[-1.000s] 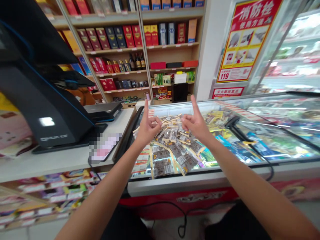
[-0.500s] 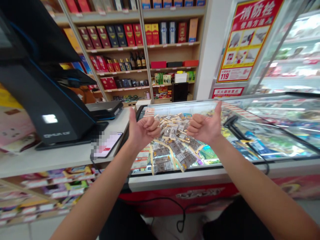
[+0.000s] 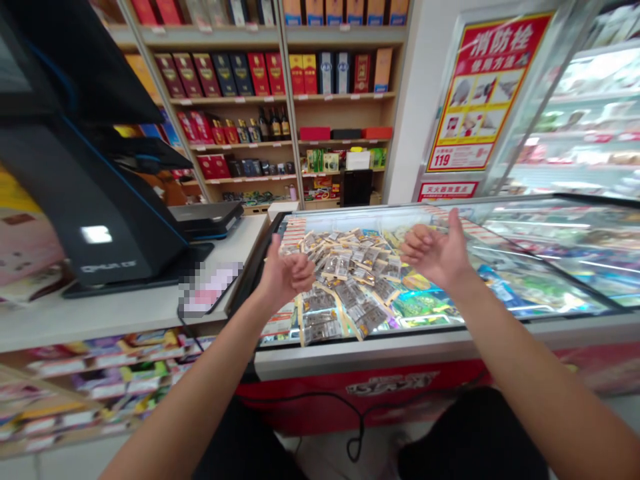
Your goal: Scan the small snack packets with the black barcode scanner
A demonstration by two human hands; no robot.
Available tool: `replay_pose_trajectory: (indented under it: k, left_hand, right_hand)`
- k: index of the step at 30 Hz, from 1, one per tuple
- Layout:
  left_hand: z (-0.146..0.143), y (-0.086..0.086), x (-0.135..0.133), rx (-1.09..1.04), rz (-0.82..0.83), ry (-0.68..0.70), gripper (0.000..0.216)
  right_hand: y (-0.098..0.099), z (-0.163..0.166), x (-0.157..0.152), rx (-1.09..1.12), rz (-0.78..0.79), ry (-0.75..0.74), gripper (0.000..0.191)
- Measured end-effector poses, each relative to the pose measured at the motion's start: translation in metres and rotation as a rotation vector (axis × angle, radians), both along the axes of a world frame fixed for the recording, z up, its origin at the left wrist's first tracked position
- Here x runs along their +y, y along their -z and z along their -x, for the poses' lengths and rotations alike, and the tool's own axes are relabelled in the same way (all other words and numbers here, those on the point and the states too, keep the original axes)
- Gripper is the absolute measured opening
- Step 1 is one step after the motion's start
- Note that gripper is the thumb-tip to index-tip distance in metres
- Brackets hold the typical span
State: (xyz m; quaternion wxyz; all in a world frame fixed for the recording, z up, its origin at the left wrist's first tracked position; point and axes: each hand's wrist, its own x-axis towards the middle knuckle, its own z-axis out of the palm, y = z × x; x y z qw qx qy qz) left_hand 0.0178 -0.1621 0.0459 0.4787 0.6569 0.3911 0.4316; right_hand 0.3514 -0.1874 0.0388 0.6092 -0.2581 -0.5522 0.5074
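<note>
- Left hand (image 3: 289, 277), mid-frame: fingers curled narrow, thumb up.
- Right hand (image 3: 435, 252), right of centre: likewise.
- Clear-and-tan packets (image 3: 345, 267), too overlapped to count, heap between the hands, mid-frame.
- One glass-topped case (image 3: 360, 363) with a red front bears them.
- At left, one pale counter (image 3: 100, 323) carries one black terminal (image 3: 120, 207) and one partly blurred phone (image 3: 220, 283).
- Upper centre, shelves (image 3: 225, 99) hold seven boxes beside six more.
- Upper right: two red signs (image 3: 493, 100).

Worn on the head, facing forward and down.
Looks along both forearms (image 3: 203, 380) to the left hand (image 3: 285, 277) and right hand (image 3: 435, 255) at close range, then over the freezer case (image 3: 360, 360) to wall shelves (image 3: 320, 33) farther off; cuts off the terminal (image 3: 120, 213) at the left edge.
</note>
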Motion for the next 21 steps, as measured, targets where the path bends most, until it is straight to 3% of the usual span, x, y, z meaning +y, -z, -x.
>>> replay_pose_trajectory:
  k: [2, 4, 6, 8, 10, 13, 17, 19, 21]
  left_hand:
    - [0.003, 0.006, -0.013, 0.228, -0.156, -0.059, 0.055]
    - [0.006, 0.019, -0.032, 0.447, -0.377, -0.065, 0.027]
    - [0.008, 0.036, -0.054, 0.688, -0.626, -0.033, 0.013]
    - [0.006, 0.053, -0.078, 0.757, -0.735, 0.032, 0.011]
    - [0.001, 0.067, -0.099, 0.655, -0.731, 0.057, 0.007]
    - [-0.014, 0.082, -0.117, 0.421, -0.653, 0.051, 0.005]
    - [-0.032, 0.091, -0.102, 0.116, -0.392, 0.023, 0.014]
    - [-0.040, 0.087, -0.083, -0.007, -0.241, 0.016, 0.018]
    - [-0.050, 0.077, -0.062, -0.124, -0.089, 0.051, 0.028]
  right_hand:
    - [0.005, -0.026, -0.011, -0.272, -0.026, 0.461, 0.065]
    - [0.022, -0.060, -0.021, -0.561, -0.087, 0.831, 0.062]
    - [0.048, -0.097, -0.030, -0.885, -0.096, 1.081, 0.056]
    - [0.078, -0.131, -0.036, -1.144, 0.050, 1.251, 0.060]
    - [0.105, -0.156, -0.038, -1.302, 0.267, 1.227, 0.066]
    - [0.126, -0.170, -0.038, -1.372, 0.354, 1.129, 0.053]
    - [0.113, -0.147, -0.039, -1.174, 0.307, 1.059, 0.045]
    - [0.100, -0.119, -0.040, -1.012, 0.249, 1.033, 0.051]
    - [0.087, -0.081, -0.041, -0.827, 0.127, 1.100, 0.057]
